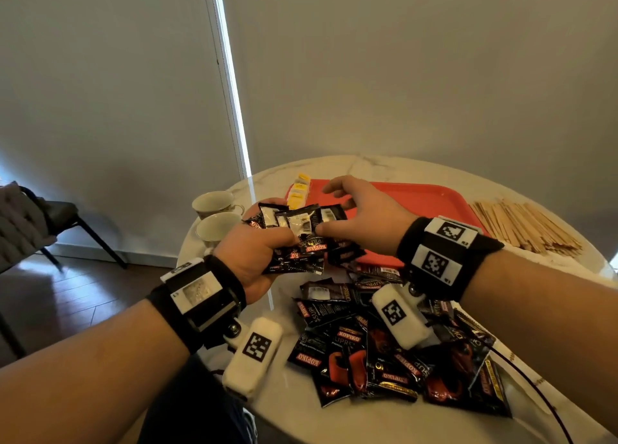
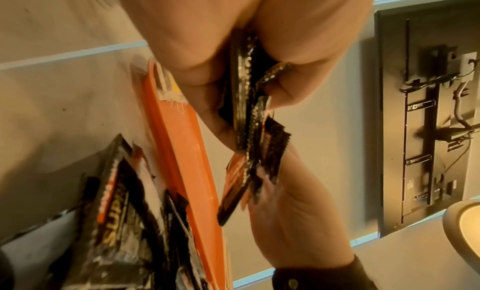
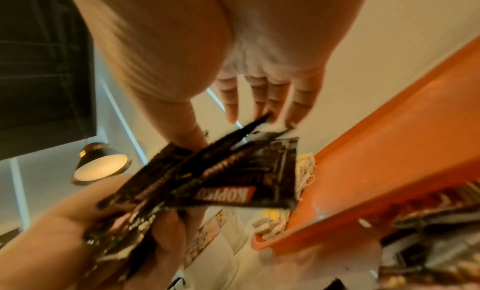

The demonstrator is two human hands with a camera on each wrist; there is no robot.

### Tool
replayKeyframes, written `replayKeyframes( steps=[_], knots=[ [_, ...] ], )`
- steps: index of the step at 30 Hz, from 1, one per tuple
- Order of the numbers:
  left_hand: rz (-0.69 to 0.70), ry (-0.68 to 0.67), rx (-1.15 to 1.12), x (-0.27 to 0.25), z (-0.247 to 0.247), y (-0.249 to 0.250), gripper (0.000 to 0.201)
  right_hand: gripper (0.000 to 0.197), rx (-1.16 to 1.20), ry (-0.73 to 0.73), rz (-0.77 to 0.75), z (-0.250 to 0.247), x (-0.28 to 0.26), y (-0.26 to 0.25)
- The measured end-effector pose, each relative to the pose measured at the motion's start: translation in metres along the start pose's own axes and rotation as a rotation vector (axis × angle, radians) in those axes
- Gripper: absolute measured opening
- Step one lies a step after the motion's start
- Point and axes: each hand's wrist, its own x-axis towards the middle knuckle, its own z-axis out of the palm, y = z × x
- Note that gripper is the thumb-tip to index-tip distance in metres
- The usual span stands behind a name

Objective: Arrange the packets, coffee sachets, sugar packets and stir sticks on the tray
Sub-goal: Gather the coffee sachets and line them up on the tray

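Note:
My left hand [image 1: 267,249] grips a fanned bundle of black Kopiko coffee sachets [image 1: 297,223] above the table's left side. The right hand [image 1: 347,206] arches over the bundle, thumb against the sachets' face and straight fingers [image 3: 267,93] touching their top edges [image 3: 246,171]. In the left wrist view the sachets [image 2: 244,101] sit clamped between thumb and fingers. A red tray [image 1: 418,203] lies just behind both hands, with yellow sugar packets [image 1: 298,189] at its left end. Wooden stir sticks [image 1: 525,223] lie heaped right of the tray. A loose pile of sachets [image 1: 394,353] covers the table's near part.
Two pale cups [image 1: 214,203] stand at the round marble table's left edge, beside my left hand. A dark chair [image 1: 33,223] stands on the wood floor at far left. A wall rises close behind the table.

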Motion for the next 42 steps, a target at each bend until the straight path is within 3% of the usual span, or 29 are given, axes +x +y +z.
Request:
replayKeyframes(
  steps=[3, 6, 9, 16, 20, 26, 33, 36, 42],
  knots=[
    [0.047, -0.004, -0.005, 0.007, 0.004, 0.001, 0.049, 0.058, 0.248, -0.162, 0.301, 0.000, 0.003, 0.008],
    [0.087, 0.011, 0.074, 0.015, 0.012, 0.002, 0.051, 0.029, 0.675, -0.252, 0.425, 0.002, -0.001, 0.009],
    [0.101, 0.026, 0.167, 0.023, 0.021, 0.004, 0.053, 0.021, 0.782, -0.169, 0.382, 0.002, -0.001, 0.009],
    [-0.044, 0.064, 0.141, 0.043, 0.051, 0.006, 0.028, 0.028, 0.853, -0.014, 0.234, -0.007, 0.010, 0.001],
    [-0.023, 0.073, 0.091, 0.057, 0.068, 0.005, 0.030, 0.029, 0.935, 0.017, 0.295, -0.006, 0.016, 0.004],
    [0.105, 0.086, 0.309, 0.081, 0.087, -0.002, 0.036, 0.031, 1.161, 0.066, 0.324, -0.015, 0.029, 0.019],
    [0.093, -0.016, 0.090, 0.119, 0.088, -0.010, 0.034, 0.037, 1.203, 0.127, 0.259, -0.015, 0.060, 0.039],
    [0.072, -0.072, -0.033, 0.131, 0.084, -0.008, 0.043, 0.045, 1.148, 0.145, 0.220, -0.023, 0.076, 0.042],
    [-0.106, -0.232, -0.320, 0.148, 0.074, -0.012, 0.077, 0.052, 0.930, 0.144, 0.134, -0.021, 0.091, 0.053]
  ],
)
